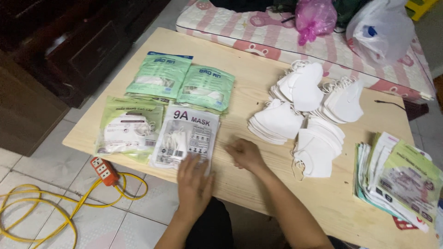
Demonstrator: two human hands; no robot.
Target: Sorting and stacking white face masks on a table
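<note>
The white mask packet (187, 137) is lying flat near the front edge of the wooden surface (249, 87), and the left hand (194, 182) is resting on its lower end, fingers spread and pressing down, gripping nothing. The right hand (244, 153) is sitting just beside the packet on the bare wood, curled into a loose fist around nothing visible. A pale green packet (129, 125) is lying against the white one's left side, and two darker green packets (182, 82) are lying side by side behind them. Piles of loose white masks (307, 115) are sitting further right, well apart from the hands. A stack of empty packets (399, 177) is lying at the right end. An orange power strip (104, 170) is lying on the tiled floor.
</note>
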